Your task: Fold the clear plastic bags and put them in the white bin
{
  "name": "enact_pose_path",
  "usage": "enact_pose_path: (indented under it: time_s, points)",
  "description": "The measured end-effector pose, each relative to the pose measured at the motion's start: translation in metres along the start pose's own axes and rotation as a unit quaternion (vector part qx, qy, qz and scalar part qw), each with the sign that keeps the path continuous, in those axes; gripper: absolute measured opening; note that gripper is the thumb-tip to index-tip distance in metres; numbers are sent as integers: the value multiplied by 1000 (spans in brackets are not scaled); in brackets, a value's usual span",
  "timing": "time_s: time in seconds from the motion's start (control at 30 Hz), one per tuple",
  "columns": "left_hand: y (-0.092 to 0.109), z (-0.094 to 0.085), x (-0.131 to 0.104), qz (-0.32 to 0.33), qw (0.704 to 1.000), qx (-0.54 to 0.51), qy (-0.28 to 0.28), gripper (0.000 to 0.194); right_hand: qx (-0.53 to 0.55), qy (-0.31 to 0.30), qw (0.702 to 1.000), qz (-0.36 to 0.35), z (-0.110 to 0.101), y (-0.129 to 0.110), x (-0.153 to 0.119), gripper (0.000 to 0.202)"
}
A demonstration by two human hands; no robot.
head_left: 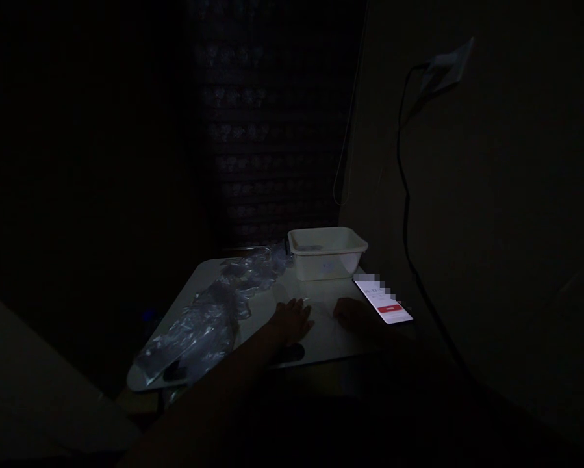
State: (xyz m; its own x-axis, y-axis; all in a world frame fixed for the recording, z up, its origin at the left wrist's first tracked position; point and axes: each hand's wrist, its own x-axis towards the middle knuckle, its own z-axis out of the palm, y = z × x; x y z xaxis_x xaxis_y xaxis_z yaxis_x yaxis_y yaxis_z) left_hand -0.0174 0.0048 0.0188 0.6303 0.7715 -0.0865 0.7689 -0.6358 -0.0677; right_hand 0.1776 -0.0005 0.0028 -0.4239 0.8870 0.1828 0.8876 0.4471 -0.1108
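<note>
In the dim light my left hand (292, 321) lies on the white tabletop (265, 312), palm down with its fingers stretched out. Close to its right, my right hand (351, 314) is closed in deep shadow; what it grips, if anything, is hidden. Between the two hands a faint clear plastic film (321, 313) shows on the table, its outline hard to make out. A long heap of crumpled clear plastic bags (206, 325) spreads over the left side, from the front corner to the back.
A white plastic tub (327, 265) stands at the back of the table, with something faint inside. A lit phone (384, 302) lies at the right edge. A black cable (405, 214) hangs from a wall socket (445, 68) on the right. Behind is a patterned blind (253, 136).
</note>
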Motion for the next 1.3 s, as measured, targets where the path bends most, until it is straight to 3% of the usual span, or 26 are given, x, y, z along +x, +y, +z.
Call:
enact_pose_path:
  time_s: [0.13,0.27,0.47,0.63,0.77,0.93,1.3]
  points:
    - [1,-3,-2,8,1000,0,17,48,-4,39,999,9,3,3,3,28]
    - [1,-1,-1,14,999,-4,31,49,-34,120,991,-40,24,0,5,35]
    - [-1,2,2,6,1000,-2,-6,55,-97,148,980,-96,58,-2,1,42]
    - [-3,1,0,-27,999,-6,-34,57,-118,182,971,-106,64,3,-1,41]
    - [-5,-1,-1,-42,999,-10,-23,58,-126,195,969,-84,59,2,1,39]
    - [-4,-1,3,14,999,-34,13,55,-132,195,969,-77,56,0,7,39]
    - [-4,10,6,10,999,-41,-26,62,-116,157,976,-100,67,1,7,42]
